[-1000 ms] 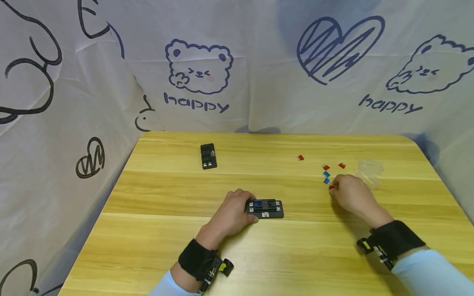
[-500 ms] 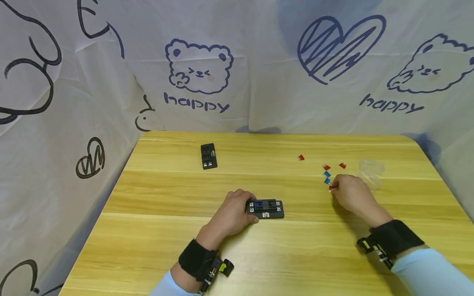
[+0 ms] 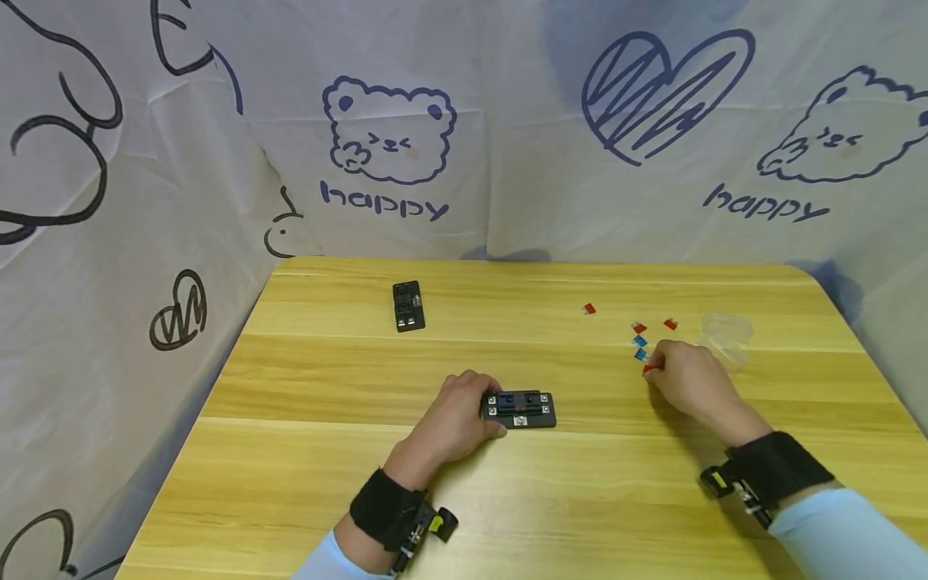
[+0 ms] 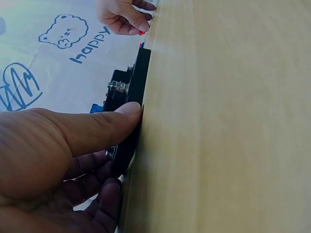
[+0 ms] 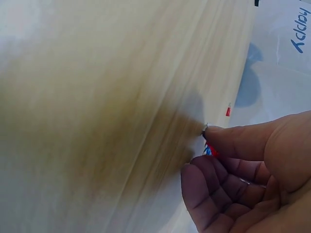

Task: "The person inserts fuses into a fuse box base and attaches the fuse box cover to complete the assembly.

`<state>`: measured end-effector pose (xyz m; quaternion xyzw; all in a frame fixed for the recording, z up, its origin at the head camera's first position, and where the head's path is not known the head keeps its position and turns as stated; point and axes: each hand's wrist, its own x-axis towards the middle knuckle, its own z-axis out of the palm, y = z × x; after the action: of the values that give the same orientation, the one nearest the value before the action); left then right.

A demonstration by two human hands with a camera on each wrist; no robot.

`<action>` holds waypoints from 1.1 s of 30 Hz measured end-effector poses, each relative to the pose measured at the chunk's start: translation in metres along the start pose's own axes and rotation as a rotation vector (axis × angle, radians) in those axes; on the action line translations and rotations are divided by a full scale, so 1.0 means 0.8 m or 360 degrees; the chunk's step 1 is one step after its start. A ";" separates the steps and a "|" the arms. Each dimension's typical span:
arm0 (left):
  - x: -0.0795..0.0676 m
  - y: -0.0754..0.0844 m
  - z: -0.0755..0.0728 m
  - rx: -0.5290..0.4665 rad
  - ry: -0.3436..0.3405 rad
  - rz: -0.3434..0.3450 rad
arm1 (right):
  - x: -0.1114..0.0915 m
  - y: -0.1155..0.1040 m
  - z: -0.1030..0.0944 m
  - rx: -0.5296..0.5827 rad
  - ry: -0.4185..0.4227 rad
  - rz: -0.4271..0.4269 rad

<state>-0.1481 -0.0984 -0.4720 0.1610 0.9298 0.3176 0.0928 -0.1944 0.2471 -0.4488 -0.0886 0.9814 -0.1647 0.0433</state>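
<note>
In the head view my left hand grips the left end of a black fuse block with metal screw terminals, flat on the table. A blue piece sits in the block's left slot. Seen from the left wrist, the thumb presses the block's near edge, with the other fingers curled behind it. To the right, my right hand pinches a red blade fuse just at the tabletop; fingertips cover most of it. Beyond those fingertips lie two blue blade fuses and a red one.
A second black fuse block lies at the back left of the wooden table. More red fuses lie at the back, one left and one right. A clear plastic container is beside the right hand. White cloth hangs behind.
The red fuse at the right fingertips has turned slightly, while the right hand stays nearly in place. The left hand and the fuse block have not visibly moved.
</note>
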 end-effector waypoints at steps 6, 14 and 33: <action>0.000 0.000 0.000 0.0008 0.0003 0.0007 | 0.001 -0.010 0.000 0.0076 -0.0002 -0.0012; 0.000 0.000 0.000 0.0017 0.0006 0.0016 | 0.001 -0.042 0.003 0.0151 0.0064 -0.0122; 0.003 -0.005 0.003 0.0032 0.0023 0.0038 | 0.003 -0.112 0.030 0.0272 0.0108 -0.0364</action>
<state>-0.1504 -0.0992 -0.4760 0.1707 0.9317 0.3104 0.0806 -0.1798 0.1557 -0.4423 -0.1903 0.9482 -0.2543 -0.0017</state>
